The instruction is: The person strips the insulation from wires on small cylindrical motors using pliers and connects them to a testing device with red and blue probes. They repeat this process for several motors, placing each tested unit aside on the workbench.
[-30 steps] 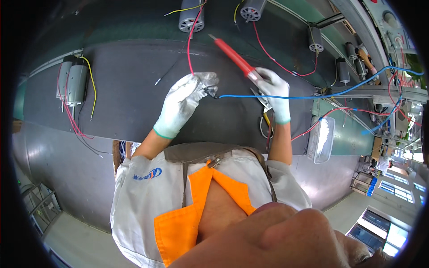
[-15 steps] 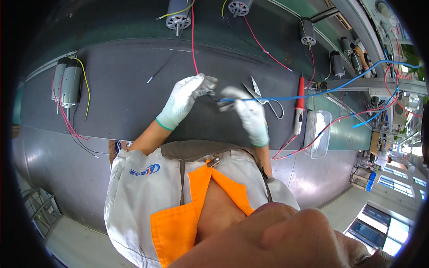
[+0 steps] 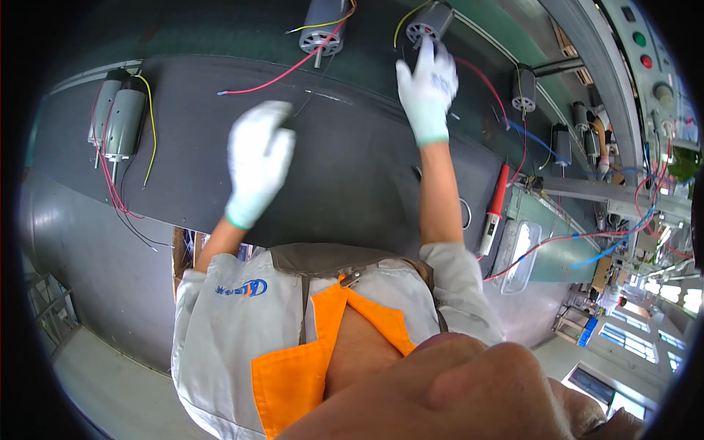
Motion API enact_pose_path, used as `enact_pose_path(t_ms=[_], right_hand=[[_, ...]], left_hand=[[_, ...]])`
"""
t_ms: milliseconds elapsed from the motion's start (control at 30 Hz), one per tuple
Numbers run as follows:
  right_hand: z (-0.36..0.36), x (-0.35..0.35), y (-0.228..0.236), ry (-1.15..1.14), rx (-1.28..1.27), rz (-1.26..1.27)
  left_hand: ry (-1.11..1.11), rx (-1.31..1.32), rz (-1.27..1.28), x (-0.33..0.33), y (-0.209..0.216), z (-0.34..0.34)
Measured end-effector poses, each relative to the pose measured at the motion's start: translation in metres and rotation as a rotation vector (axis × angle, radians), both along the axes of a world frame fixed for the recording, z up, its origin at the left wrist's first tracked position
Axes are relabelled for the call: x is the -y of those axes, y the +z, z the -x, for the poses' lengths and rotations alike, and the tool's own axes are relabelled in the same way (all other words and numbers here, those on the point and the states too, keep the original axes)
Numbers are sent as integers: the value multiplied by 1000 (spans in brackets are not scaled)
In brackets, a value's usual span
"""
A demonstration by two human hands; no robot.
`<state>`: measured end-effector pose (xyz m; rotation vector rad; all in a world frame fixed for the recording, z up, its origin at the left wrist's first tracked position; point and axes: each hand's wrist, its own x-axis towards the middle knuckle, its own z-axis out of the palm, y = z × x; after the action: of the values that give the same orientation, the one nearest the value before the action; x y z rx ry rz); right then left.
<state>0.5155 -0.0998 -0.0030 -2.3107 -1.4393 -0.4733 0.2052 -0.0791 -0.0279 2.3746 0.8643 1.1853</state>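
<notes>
By one motor (image 3: 435,17), one right hand (image 3: 427,89), fingers parted; one left hand (image 3: 257,158) loosely spread, both empty

Motor pair (image 3: 125,125) lay at left on the bench (image 3: 330,198). Centre motor (image 3: 324,15) lay at the far side, left of the neighbouring motor (image 3: 439,15). Probe (image 3: 496,205) lay at right, beside the tray (image 3: 519,276).

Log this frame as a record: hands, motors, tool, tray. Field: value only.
left hand: white glove, blurred, over dark tabletop; nothing visible in it
right hand: white glove, at the shaft end of upper-right motor; contact unclear
upper-centre motor: grey, shaft toward the person
left motors: two, side by side
red-handled tool: lying right of right forearm
clear tray: beside tool, white contents
</notes>
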Motion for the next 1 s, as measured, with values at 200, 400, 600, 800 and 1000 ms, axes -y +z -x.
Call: enact_pose_path(t_ms=[200,400,600,800,1000], right_hand=[[-97,-102,-53,-131,391,303],[-118,-45,-56,-231,15,60],[-253,-2,-83,-206,-701,-179],[-174,25,-82,-79,-1558,-601],[43,140,0,-37,-1541,-153]], left_hand=[[-470,-143,-59,20,-37,-81],[-415,-20,218,10,-47,-70],[-442,-122,187,6,-46,-85],[-487,-41,193,3,-51,-91],[-270,-14,152,6,-52,-89]])
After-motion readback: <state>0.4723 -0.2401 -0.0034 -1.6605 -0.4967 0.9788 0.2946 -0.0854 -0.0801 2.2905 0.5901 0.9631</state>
